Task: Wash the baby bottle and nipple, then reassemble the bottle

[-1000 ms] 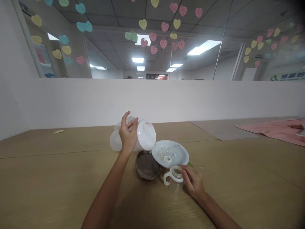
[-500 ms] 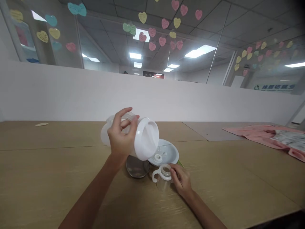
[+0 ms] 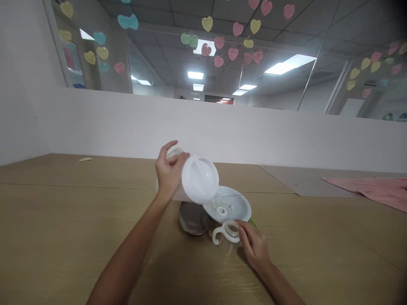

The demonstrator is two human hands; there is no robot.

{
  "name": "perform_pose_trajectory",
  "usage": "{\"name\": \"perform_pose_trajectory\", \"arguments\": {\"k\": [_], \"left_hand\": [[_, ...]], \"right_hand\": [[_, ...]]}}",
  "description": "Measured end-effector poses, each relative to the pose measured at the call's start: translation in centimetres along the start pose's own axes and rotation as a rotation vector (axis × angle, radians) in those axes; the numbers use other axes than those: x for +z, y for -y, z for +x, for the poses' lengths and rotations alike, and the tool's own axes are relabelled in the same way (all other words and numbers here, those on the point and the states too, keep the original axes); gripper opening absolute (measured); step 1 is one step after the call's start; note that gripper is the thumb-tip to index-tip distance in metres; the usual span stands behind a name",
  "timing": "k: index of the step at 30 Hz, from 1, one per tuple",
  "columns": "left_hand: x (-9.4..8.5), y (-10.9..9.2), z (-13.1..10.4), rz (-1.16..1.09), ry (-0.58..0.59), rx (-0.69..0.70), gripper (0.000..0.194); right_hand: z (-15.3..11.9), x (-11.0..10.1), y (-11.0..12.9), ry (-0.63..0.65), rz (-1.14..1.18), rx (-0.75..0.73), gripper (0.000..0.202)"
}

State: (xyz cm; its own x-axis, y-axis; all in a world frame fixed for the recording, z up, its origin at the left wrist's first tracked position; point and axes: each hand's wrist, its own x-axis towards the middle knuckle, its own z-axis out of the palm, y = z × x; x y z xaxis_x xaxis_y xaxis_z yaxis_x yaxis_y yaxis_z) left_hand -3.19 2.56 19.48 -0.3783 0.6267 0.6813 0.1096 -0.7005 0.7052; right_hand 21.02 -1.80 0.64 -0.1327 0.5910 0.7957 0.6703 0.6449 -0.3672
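My left hand (image 3: 170, 171) grips a white, partly translucent plastic container (image 3: 199, 180), held tilted above the table with its round white end facing right. My right hand (image 3: 254, 245) is closed at the rim of a clear baby bottle (image 3: 229, 248). The bottle stands upright with its neck uncovered, and a white hooked handle collar (image 3: 219, 232) sits around that neck. Behind it, a pale shallow bowl (image 3: 244, 208) holds a white ring cap (image 3: 221, 212) and small clear or white parts. Part of the bowl is hidden by the container.
Left of the bottle lies a dark, rounded, shiny item (image 3: 193, 220), its kind unclear. Something green (image 3: 253, 223) peeks out beside the bowl. A pink cloth (image 3: 372, 186) lies at the far right, and a thin pale piece (image 3: 85, 159) at the back left. A white wall (image 3: 127, 127) borders the table's back.
The view has swung left, so the scene sits further right. The container has turned so its round end faces me more. Both hands keep their holds.
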Motion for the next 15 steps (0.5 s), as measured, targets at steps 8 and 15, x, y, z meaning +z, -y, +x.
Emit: {"name": "perform_pose_trajectory", "arguments": {"k": [8, 15], "left_hand": [[-6.7, 7.1, 6.8, -0.2, -0.482, -0.244, 0.053], [-9.7, 9.9, 8.0, -0.14, -0.556, -0.352, 0.043]], "right_hand": [[-0.4, 0.2, -0.5, -0.025, -0.029, -0.019, 0.024], [-0.7, 0.3, -0.6, -0.017, -0.012, -0.002, 0.026]]}}
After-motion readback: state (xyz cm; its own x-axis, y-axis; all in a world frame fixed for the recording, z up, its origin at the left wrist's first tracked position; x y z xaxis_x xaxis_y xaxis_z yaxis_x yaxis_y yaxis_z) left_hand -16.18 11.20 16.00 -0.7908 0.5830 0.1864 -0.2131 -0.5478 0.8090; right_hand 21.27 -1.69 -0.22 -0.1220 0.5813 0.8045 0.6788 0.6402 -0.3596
